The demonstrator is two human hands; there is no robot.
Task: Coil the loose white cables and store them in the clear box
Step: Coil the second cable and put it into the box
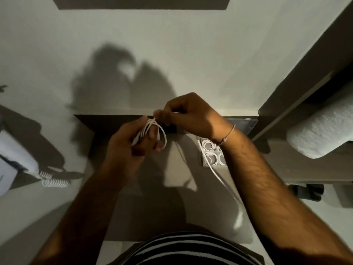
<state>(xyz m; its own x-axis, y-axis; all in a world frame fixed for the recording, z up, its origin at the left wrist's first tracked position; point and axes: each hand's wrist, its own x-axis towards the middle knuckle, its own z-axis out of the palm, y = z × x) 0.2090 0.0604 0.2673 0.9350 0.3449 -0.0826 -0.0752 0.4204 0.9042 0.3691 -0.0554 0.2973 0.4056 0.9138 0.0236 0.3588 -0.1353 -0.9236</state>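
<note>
Dim room with pale wall and small grey-brown table, seen from above

A pale wall (191, 44) is seen ahead, marked by large soft shadows near its middle, and a dark rectangular panel (141, 2) is cut off by the upper edge. A grey-brown table (152, 207) is set against the wall, lit warmly from the right while its left part is left in shadow. At the right, a dark slanted piece of furniture (305, 73) is seen, with a white textured towel (321, 131) lying under it. At the left, blurred pale objects (15, 153) and a white ribbed item (55, 181) are seen on the light floor (28, 217).
</note>
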